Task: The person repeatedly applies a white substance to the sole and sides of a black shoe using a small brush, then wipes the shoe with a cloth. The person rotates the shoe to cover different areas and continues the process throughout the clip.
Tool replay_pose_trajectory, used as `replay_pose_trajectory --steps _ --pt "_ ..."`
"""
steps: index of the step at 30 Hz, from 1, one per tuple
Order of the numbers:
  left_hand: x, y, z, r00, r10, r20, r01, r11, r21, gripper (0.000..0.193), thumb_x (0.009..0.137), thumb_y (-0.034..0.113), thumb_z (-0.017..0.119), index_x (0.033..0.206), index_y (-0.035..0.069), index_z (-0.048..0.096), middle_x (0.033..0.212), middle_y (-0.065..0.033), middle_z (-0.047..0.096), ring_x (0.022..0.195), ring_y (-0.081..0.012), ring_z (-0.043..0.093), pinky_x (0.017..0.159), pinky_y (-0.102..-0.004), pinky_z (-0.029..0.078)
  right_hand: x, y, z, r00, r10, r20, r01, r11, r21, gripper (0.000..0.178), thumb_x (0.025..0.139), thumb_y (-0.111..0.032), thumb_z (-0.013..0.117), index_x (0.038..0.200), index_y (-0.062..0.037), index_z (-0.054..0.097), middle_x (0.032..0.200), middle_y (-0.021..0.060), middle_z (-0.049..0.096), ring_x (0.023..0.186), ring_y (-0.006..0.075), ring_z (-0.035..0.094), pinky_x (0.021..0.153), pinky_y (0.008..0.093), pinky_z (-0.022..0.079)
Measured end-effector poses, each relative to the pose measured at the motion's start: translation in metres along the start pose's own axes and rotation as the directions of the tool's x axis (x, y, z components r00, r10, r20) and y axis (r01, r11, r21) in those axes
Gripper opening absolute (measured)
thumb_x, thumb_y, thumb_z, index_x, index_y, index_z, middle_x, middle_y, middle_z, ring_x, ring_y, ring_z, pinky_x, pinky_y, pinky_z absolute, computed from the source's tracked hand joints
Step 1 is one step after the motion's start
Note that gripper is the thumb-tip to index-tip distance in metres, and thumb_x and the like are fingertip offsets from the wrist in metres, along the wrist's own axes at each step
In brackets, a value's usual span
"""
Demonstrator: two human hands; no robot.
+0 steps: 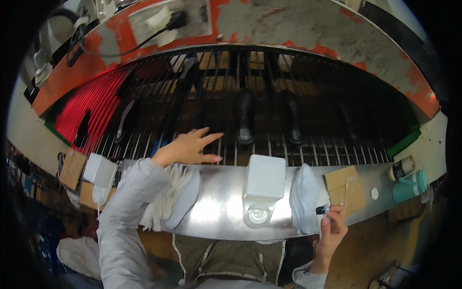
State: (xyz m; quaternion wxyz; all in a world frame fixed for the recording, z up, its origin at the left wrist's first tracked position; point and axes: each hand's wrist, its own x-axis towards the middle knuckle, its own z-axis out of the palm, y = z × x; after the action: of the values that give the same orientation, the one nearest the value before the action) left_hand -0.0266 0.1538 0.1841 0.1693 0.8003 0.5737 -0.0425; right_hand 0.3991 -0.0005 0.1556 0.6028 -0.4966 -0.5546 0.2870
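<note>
My left hand (185, 146) reaches over the near edge of a rack of parallel metal rods (308, 151), fingers spread and nothing in them. On the rods lie several black shoe soles; one sole (246, 115) and another sole (291, 118) are right of that hand, and a sole with a pale edge (126, 120) is to its left. My right hand (333, 229) is closed around a small dark-tipped tool (322, 210), its exact kind unclear. Beside it is a stack of white cloths (304, 200). A piece of brown cardboard (347, 185) lies just beyond.
A metal shelf (219, 202) runs before me, bearing a white plastic container (264, 178), a round clear dish (258, 215), crumpled pale cloths (175, 197), and a white round cap (374, 193). At the right end stand a teal cup (410, 187) and a jar (402, 168). Red light glows at left.
</note>
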Motion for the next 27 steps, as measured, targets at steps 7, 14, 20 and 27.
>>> replay_pose_trajectory --steps 7,14,20,27 --pt "0.198 0.038 0.075 0.916 -0.38 -0.129 0.269 0.821 -0.504 0.138 0.068 0.07 0.078 0.163 0.019 -0.008 0.157 -0.034 0.032 0.14 -0.0563 0.035 0.118 -0.0434 0.033 -0.009 -0.01 -0.025 0.982 0.115 -0.149 -0.113 0.993 0.022 0.021 0.083 -0.013 0.079 0.099 0.0013 0.075 0.096 0.0066 0.057 0.092 0.0182 0.054 0.085 0.0284 0.042" --pt "0.162 -0.016 0.05 0.947 -0.317 0.059 0.116 0.165 -0.979 0.077 0.072 0.015 0.076 0.145 0.005 0.051 0.113 -0.0152 0.07 0.104 -0.0235 0.067 0.091 -0.0337 0.055 -0.017 -0.005 -0.049 0.979 0.129 -0.155 -0.129 0.992 0.015 0.018 0.085 -0.006 0.077 0.101 0.0029 0.075 0.097 0.0065 0.059 0.09 0.016 0.056 0.082 0.0258 0.043" --pt "-0.045 0.057 0.006 0.909 -0.297 -0.292 -0.389 -0.356 -0.849 0.079 0.08 0.015 0.073 0.151 0.001 0.041 0.134 -0.0196 0.059 0.104 -0.027 0.068 0.099 -0.0332 0.052 -0.014 0.002 -0.034 0.989 0.126 -0.082 -0.124 0.992 0.032 0.018 0.086 -0.004 0.075 0.102 0.0032 0.074 0.095 0.0053 0.06 0.087 0.0134 0.057 0.078 0.0256 0.044" --pt "-0.125 0.09 0.085 0.878 -0.105 -0.467 -0.299 -0.881 -0.366 0.064 0.096 0.021 0.061 0.154 0.008 0.037 0.159 -0.0125 0.036 0.11 -0.037 0.062 0.09 -0.0432 0.054 -0.013 -0.006 -0.001 0.98 0.114 0.162 -0.081 0.977 -0.198 0.015 0.085 -0.009 0.076 0.099 -0.0091 0.08 0.092 0.0031 0.061 0.077 0.0146 0.055 0.074 0.0291 0.041"
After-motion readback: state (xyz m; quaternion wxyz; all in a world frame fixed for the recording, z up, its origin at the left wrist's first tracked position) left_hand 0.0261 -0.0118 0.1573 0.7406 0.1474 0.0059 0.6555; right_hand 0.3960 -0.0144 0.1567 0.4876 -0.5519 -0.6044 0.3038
